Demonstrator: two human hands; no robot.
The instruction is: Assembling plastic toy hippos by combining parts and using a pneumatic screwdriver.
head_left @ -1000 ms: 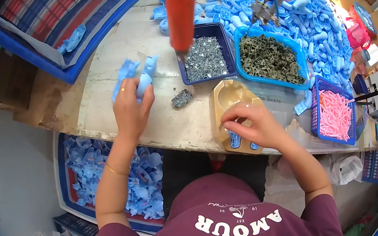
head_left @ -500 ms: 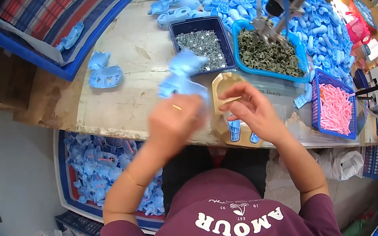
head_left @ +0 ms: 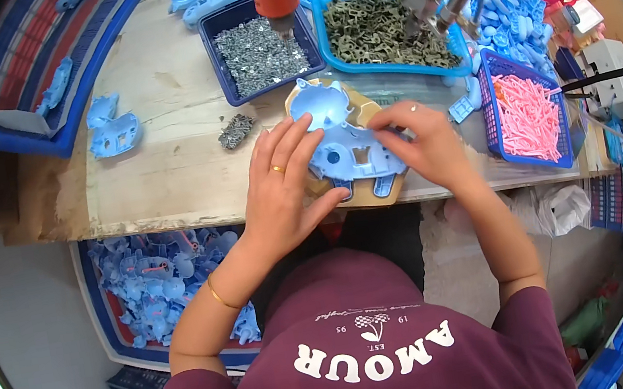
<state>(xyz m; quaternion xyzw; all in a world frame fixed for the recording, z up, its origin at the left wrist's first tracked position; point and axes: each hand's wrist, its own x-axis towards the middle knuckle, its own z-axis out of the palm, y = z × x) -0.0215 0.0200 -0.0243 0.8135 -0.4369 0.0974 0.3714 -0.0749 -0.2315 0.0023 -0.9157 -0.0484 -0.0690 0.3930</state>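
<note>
Head view: I'm seemingly seating a blue shell [head_left: 343,139] on the tan fixture [head_left: 364,194] between left grip [head_left: 269,185], spread apart, and right grip [head_left: 432,144], closure unclear; next move is probably needing alignment.

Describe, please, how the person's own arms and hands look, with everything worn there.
The T-shirt sleeves are short and maroon; no gloves show. The left hand wears a golden ring, and the left forearm a thin golden bangle. A small pale glint shows on the right hand, perhaps another ring.
</note>
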